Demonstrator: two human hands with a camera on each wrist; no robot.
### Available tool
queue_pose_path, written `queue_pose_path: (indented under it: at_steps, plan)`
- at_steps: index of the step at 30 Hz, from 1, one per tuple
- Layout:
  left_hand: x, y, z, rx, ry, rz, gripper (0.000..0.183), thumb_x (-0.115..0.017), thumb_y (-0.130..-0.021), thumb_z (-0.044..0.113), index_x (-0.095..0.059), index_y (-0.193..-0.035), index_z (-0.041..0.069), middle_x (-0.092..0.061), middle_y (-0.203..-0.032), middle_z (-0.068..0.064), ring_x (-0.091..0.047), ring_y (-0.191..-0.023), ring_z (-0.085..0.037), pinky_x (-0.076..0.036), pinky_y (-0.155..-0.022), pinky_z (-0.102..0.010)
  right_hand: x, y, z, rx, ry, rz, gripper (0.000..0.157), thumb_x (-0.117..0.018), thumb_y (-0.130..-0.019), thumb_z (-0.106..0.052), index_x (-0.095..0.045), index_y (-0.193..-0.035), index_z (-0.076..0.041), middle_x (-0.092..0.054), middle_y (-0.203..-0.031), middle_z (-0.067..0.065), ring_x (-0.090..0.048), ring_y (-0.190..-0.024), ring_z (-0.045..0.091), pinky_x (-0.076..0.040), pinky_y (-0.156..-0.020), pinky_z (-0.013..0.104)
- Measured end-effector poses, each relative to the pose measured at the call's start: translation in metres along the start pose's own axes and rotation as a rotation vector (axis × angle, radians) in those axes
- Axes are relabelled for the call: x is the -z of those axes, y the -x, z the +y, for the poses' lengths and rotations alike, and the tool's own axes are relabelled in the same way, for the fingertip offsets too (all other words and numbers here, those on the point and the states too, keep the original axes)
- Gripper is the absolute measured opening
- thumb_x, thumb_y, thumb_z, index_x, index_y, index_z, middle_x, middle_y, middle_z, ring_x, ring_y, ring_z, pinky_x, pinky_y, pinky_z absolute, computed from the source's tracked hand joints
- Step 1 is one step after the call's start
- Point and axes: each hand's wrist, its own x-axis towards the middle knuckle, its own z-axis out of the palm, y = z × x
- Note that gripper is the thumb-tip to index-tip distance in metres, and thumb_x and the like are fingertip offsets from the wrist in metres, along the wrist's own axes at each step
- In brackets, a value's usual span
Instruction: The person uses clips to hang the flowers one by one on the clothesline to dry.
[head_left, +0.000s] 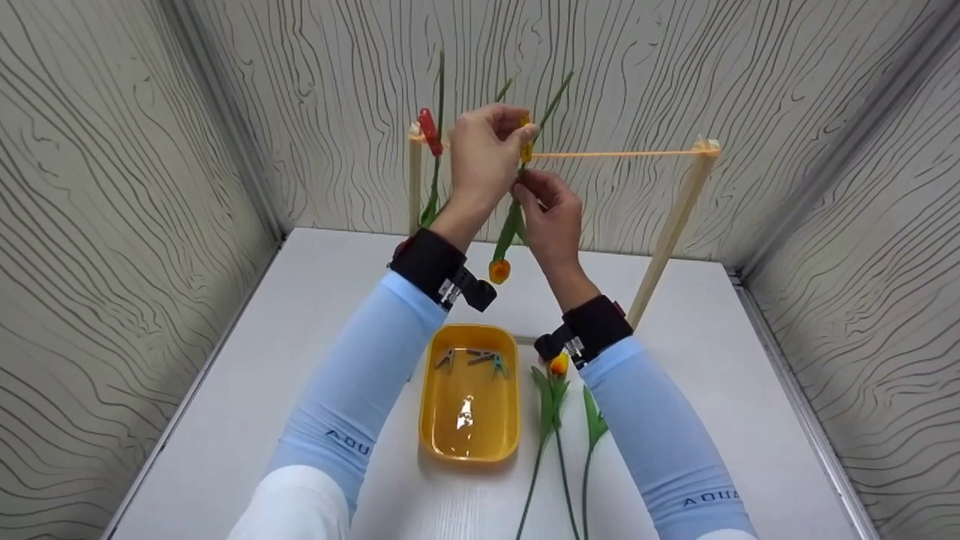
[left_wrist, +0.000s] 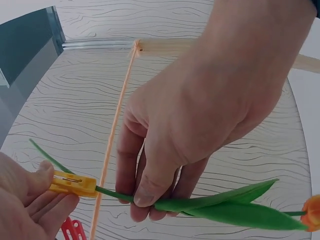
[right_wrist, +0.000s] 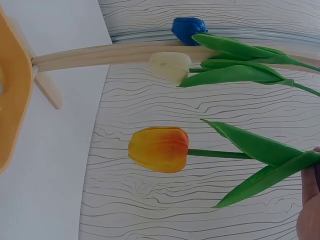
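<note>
My left hand (head_left: pixel 484 157) pinches a yellow clothespin (head_left: pixel 526 139) at the orange string (head_left: pixel 615 154). Just below it, my right hand (head_left: pixel 553 214) holds the green stem of an orange-yellow tulip (head_left: pixel 499 271) between thumb and fingers. The tulip hangs head down, its stem passing through the clothespin (left_wrist: pixel 75 184) and across the string. The right wrist view shows its bloom (right_wrist: pixel 159 149) and leaves, along with a blue tulip (right_wrist: pixel 188 30) and a white tulip (right_wrist: pixel 171 66), also blooms down. A red clothespin (head_left: pixel 429 131) grips a stem near the left post.
Wooden posts (head_left: pixel 671 232) hold up the string. On the white table stands a yellow tray (head_left: pixel 429 405) with several clothespins (head_left: pixel 497 364) in it. To its right lie tulips (head_left: pixel 559 365) with long stems, partly under the right forearm. Patterned walls (head_left: pixel 360 90) enclose the table.
</note>
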Motion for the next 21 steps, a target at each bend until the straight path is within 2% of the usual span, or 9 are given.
queue_pose_path:
  at_steps: [6, 11, 18, 21]
  plan:
    - [0.005, 0.000, 0.009, 0.018, -0.062, -0.041, 0.029, -0.072, -0.105, 0.015, -0.076, -0.133, 0.007, -0.080, -0.127, -0.009, -0.077, -0.115, -0.015, -0.063, -0.099, -0.023, -0.002, -0.001, -0.001, 0.030, 0.002, 0.008, 0.019, -0.072, -0.104, -0.004, -0.076, -0.121, 0.001, -0.080, -0.116, 0.019, -0.079, -0.107, 0.018, -0.065, -0.097, 0.026]
    - [0.006, 0.001, 0.013, 0.011, -0.072, -0.035, 0.022, -0.071, -0.106, 0.012, -0.079, -0.125, 0.006, -0.080, -0.119, -0.009, -0.076, -0.108, -0.016, -0.063, -0.093, -0.023, -0.004, -0.001, -0.001, 0.053, -0.001, 0.023, 0.018, -0.072, -0.103, -0.002, -0.076, -0.119, 0.003, -0.080, -0.115, 0.019, -0.079, -0.103, 0.015, -0.065, -0.095, 0.024]
    - [0.003, 0.004, 0.012, -0.020, -0.136, -0.017, 0.018, -0.067, -0.107, 0.009, -0.077, -0.121, 0.003, -0.080, -0.116, -0.012, -0.076, -0.104, -0.019, -0.062, -0.088, -0.025, -0.007, -0.002, -0.002, 0.049, 0.019, 0.035, 0.019, -0.072, -0.103, -0.004, -0.076, -0.121, 0.003, -0.080, -0.119, 0.020, -0.079, -0.113, 0.026, -0.064, -0.096, 0.023]
    - [0.002, 0.005, 0.012, -0.034, -0.163, -0.023, 0.018, -0.066, -0.108, 0.009, -0.076, -0.121, 0.002, -0.079, -0.115, -0.012, -0.075, -0.103, -0.020, -0.062, -0.086, -0.026, -0.008, -0.002, -0.002, 0.048, 0.018, 0.047, 0.020, -0.072, -0.103, -0.002, -0.076, -0.122, 0.003, -0.080, -0.119, 0.019, -0.080, -0.110, 0.023, -0.064, -0.094, 0.021]
